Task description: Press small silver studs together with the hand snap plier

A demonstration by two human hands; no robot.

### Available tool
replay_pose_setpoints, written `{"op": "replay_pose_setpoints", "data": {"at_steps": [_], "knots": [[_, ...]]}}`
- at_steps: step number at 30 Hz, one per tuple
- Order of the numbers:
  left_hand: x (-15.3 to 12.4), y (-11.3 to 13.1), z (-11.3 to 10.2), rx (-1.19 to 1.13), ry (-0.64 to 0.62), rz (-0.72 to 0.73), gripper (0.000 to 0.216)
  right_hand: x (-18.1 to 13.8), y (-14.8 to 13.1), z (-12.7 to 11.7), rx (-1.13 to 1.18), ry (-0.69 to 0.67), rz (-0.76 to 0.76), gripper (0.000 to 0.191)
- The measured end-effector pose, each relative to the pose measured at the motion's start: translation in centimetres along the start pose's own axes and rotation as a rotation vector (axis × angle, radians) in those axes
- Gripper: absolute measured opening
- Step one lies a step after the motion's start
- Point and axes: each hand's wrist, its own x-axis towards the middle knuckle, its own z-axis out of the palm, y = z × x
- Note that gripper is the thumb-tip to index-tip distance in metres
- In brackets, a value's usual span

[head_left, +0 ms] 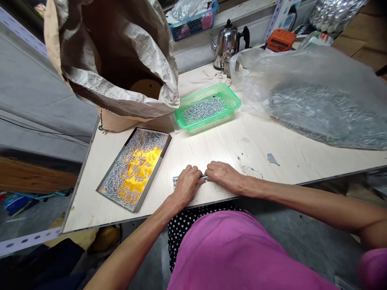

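Head view: I see left hand (pixel 187 183), right hand (pixel 224 176) clasping metal strip (pixel 203 177), bridging both, end poking past left.

Light fell brightest on the middle of the surface (pixel 208 147) and glinted off the kettle (pixel 224 45); the floor (pixel 290 228) lay dim, the edges stretched.

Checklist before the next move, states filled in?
1. Left hand on metal part: ok.
2. Right hand on the metal part: ok.
3. Tray apart from both hands, pins inside: ok.
4. Basket upright: ok.
5. Metal part fully visible: not ok, hands cover much of it.
6. Fit under the fingers: cannot tell, hidden.
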Motion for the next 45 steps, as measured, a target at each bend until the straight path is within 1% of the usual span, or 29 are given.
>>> {"op": "replay_pose_setpoints", "data": {"at_steps": [3, 4, 5, 7, 8, 10, 11, 13, 15, 18, 20, 21, 22, 24, 26, 27, 28, 30, 32, 35, 37, 39, 41, 42, 43, 44, 45], "knots": [[-0.3, 0.1, 0.1, 0.032, 0.036, -0.021, 0.018, -0.1, 0.3, -0.1, 0.004, 0.045, 0.013, 0.017], [-0.5, 0.2, 0.3, 0.048, 0.061, -0.033, 0.02, -0.1, 0.6, -0.4, 0.018, 0.06, 0.018, 0.015], [-0.8, 0.3, 0.5, 0.062, 0.099, -0.05, 0.027, -0.1, 0.9, -0.8, 0.041, 0.066, 0.012, 0.017], [-1.6, 0.8, 1.4, 0.075, 0.204, -0.08, 0.041, 0.1, 1.7, -1.6, 0.098, 0.053, -0.029, 0.034], [-2.1, 1.1, 2.0, 0.072, 0.26, -0.083, 0.045, 0.3, 2.1, -1.8, 0.121, 0.037, -0.052, 0.038], [-3.2, 2.1, 3.3, 0.056, 0.341, -0.065, 0.046, 0.9, 2.9, -1.9, 0.133, 0.026, -0.063, 0.035], [-3.7, 2.7, 3.9, 0.044, 0.358, -0.05, 0.047, 1.3, 3.3, -1.8, 0.123, 0.038, -0.049, 0.03], [-4.6, 3.9, 5.0, 0.003, 0.354, -0.02, 0.049, 2.1, 3.9, -1.4, 0.084, 0.067, -0.009, 0.025], [-5.2, 4.8, 5.6, -0.052, 0.333, 0.005, 0.051, 3.3, 4.4, -1.3, 0.031, 0.082, 0.03, 0.023], [-5.5, 5.3, 5.7, -0.121, 0.321, 0.028, 0.053, 5.3, 4.6, -1.9, -0.052, 0.065, 0.085, 0.019], [-5.5, 5.2, 5.7, -0.143, 0.33, 0.025, 0.056, 6.4, 3.7, -2.6, -0.096, 0.064, 0.094, 0.015], [-5.5, 5.1, 5.8, -0.151, 0.337, 0.024, 0.058, 6.7, 2.8, -2.9, -0.103, 0.066, 0.055, 0.014], [-5.5, 5.0, 5.9, -0.157, 0.341, 0.028, 0.061, 7.0, 1.7, -3.1, -0.097, 0.066, -0.015, 0.016], [-5.5, 5.0, 6.5, -0.171, 0.337, 0.02, 0.064, 7.4, -1.2, -3.0, -0.056, 0.033, -0.237, 0.018], [-5.6, 5.0, 7.3, -0.182, 0.313, -0.023, 0.064, 7.6, -4.2, -2.4, -0.025, -0.047, -0.45, 0.008], [-5.7, 5.1, 7.6, -0.184, 0.297, -0.049, 0.065, 7.7, -5.5, -1.9, -0.024, -0.078, -0.512, 0.004], [-5.8, 5.1, 7.9, -0.186, 0.281, -0.07, 0.066, 7.8, -6.4, -1.4, -0.031, -0.096, -0.551, 0.008], [-6.0, 5.0, 8.2, -0.19, 0.258, -0.085, 0.067, 8.2, -7.5, -0.4, -0.034, -0.098, -0.595, 0.014], [-6.1, 4.7, 8.0, -0.192, 0.248, -0.077, 0.066, 8.7, -7.6, 0.2, -0.005, -0.088, -0.648, 0.015], [-6.2, 4.3, 7.1, -0.185, 0.233, -0.042, 0.062, 9.0, -7.5, 0.3, 0.053, -0.085, -0.737, 0.015], [-6.1, 4.2, 6.6, -0.19, 0.226, -0.005, 0.06, 9.0, -7.8, -0.2, 0.138, -0.044, -0.753, 0.012], [-6.0, 4.0, 6.2, -0.201, 0.225, 0.036, 0.06, 9.0, -8.2, -1.2, 0.229, 0.023, -0.729, 0.012], [-5.9, 3.4, 5.5, -0.196, 0.26, 0.084, 0.055, 9.3, -7.7, -3.1, 0.291, 0.17, -0.655, 0.017], [-6.0, 2.7, 5.0, -0.186, 0.312, 0.101, 0.049, 9.7, -7.0, -4.3, 0.303, 0.279, -0.608, 0.019], [-6.1, 1.9, 4.4, -0.175, 0.392, 0.095, 0.041, 10.1, -5.9, -5.7, 0.315, 0.415, -0.548, 0.019], [-6.4, 0.7, 3.5, -0.162, 0.491, 0.056, 0.032, 10.5, -4.4, -7.2, 0.298, 0.55, -0.478, 0.018], [-6.7, -0.6, 2.5, -0.144, 0.597, -0.017, 0.026, 11.0, -2.5, -8.7, 0.244, 0.666, -0.41, 0.015]]}}
